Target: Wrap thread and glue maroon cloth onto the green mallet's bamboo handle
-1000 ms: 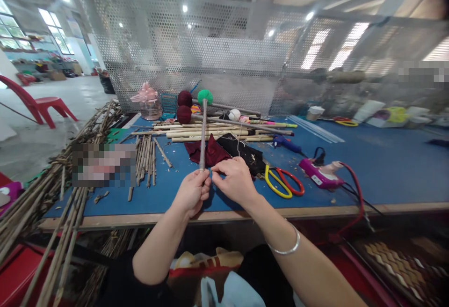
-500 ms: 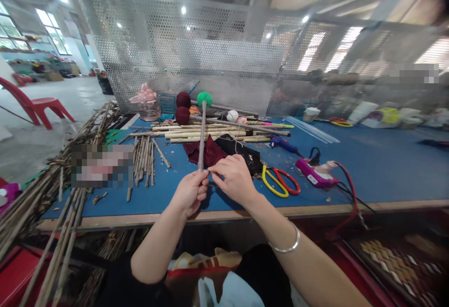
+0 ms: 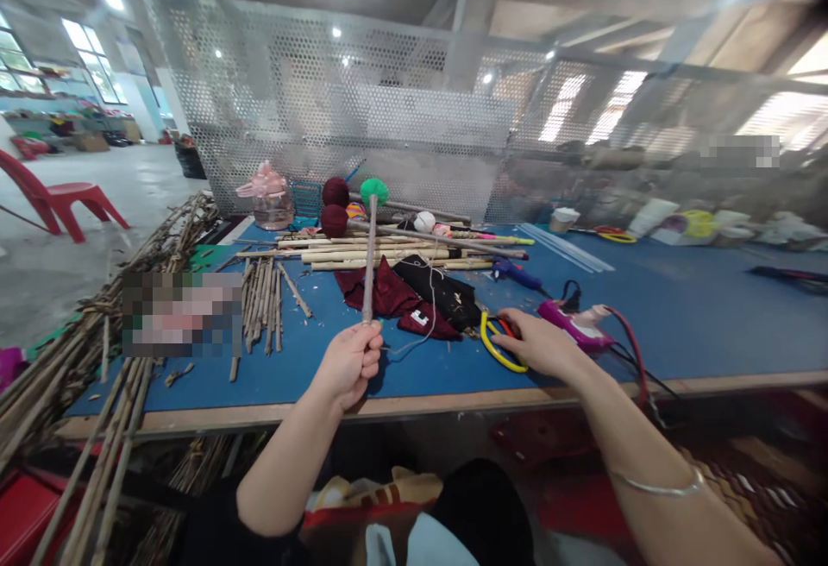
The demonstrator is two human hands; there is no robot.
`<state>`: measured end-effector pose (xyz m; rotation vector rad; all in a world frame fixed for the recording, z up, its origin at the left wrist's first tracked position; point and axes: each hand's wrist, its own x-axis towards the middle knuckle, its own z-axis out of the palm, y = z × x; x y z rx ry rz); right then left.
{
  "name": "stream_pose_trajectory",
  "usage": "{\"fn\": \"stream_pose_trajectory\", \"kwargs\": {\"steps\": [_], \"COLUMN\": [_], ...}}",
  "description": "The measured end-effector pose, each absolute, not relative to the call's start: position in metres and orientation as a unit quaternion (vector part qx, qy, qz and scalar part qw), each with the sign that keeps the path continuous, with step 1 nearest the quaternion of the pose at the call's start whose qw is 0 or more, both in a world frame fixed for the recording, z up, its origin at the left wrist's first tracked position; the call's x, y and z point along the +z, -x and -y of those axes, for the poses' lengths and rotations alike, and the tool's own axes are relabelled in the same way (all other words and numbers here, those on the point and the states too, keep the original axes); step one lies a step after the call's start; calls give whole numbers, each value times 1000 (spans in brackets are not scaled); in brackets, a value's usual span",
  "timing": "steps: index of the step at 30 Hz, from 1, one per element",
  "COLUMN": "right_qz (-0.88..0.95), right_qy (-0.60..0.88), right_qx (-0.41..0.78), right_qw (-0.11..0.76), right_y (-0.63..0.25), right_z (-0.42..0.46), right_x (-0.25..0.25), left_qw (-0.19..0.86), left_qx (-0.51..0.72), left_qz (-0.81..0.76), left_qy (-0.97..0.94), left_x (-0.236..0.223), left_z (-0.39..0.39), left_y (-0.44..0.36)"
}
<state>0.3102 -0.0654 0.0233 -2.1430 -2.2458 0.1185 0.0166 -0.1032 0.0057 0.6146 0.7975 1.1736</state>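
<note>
My left hand [image 3: 351,359] is closed around the lower end of a slim grey wrapped stick [image 3: 369,264], which points up and away from me. At its far end sits a green round head [image 3: 373,191]. A thin pale string [image 3: 432,307] runs in a loop from near that hand over the dark cloth. My right hand [image 3: 540,342] rests on the scissors [image 3: 495,357], its fingers bent over the red handle while the yellow one stays in sight. The blades are mostly hidden beside the black cloth [image 3: 446,294] and the dark red cloth [image 3: 388,286].
Behind lie several pale sticks [image 3: 362,254], two maroon balls [image 3: 335,221] and a white ball [image 3: 424,222]. Twigs [image 3: 262,303] cover the left side. A blue glue gun [image 3: 514,273] and a purple device [image 3: 573,326] with a cable are at right. A perforated metal screen [image 3: 291,91] stands behind.
My right hand has left the stick's lower end and moved right onto the scissors. The string now hangs loose across the cloth. My left hand still holds the stick.
</note>
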Motion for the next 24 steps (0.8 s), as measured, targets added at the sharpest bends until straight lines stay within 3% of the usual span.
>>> {"fn": "stream_pose_trajectory", "kwargs": {"steps": [10, 14, 18, 21, 24], "right_qz": [646, 663, 737, 765, 762], "right_qy": [754, 726, 612, 570, 597], "right_qx": [98, 89, 155, 216, 192], "right_qw": [67, 163, 240, 207, 161], "right_y": [-334, -329, -274, -228, -200], "right_z": [111, 137, 151, 152, 147], "right_x": [29, 25, 26, 32, 37], "left_qw": [708, 706, 709, 707, 706], "left_qx": [533, 529, 521, 524, 527], "left_qz": [-365, -375, -381, -375, -370], "left_qy": [-284, -287, -286, -289, -295], "left_x": [6, 7, 5, 3, 2], "left_z": [104, 103, 103, 102, 102], "left_y": [-17, -19, -19, -19, -18]}}
